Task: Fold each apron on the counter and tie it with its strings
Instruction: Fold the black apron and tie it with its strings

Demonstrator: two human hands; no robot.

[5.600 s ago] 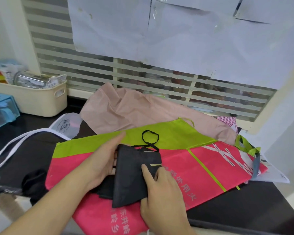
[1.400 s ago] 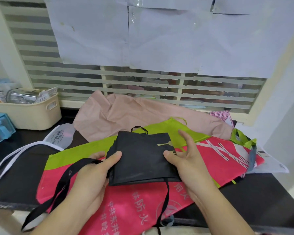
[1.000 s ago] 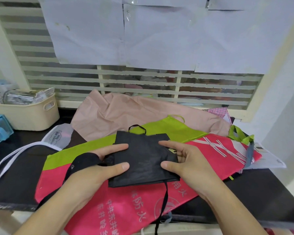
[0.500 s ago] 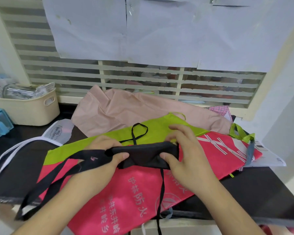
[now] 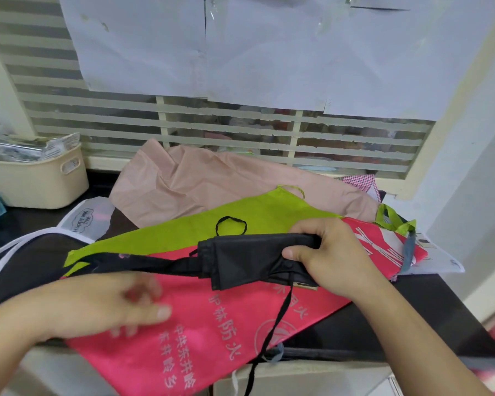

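head-worn view, angled down, close over counter (image 5: pixel 429 310), facing window (image 5: pixel 240 132)

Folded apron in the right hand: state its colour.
Plain black folded apron, gripped by the right hand; head view shows it.

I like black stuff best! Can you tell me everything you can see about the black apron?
The black apron is folded into a narrow bundle of thin, matte cloth, lying sideways over the pink and green apron. The right hand grips its right end, thumb in front. A wide black strap runs left from it; a thin black string hangs down past the counter edge. A small loop pokes up behind. The blurred left hand is not holding it.
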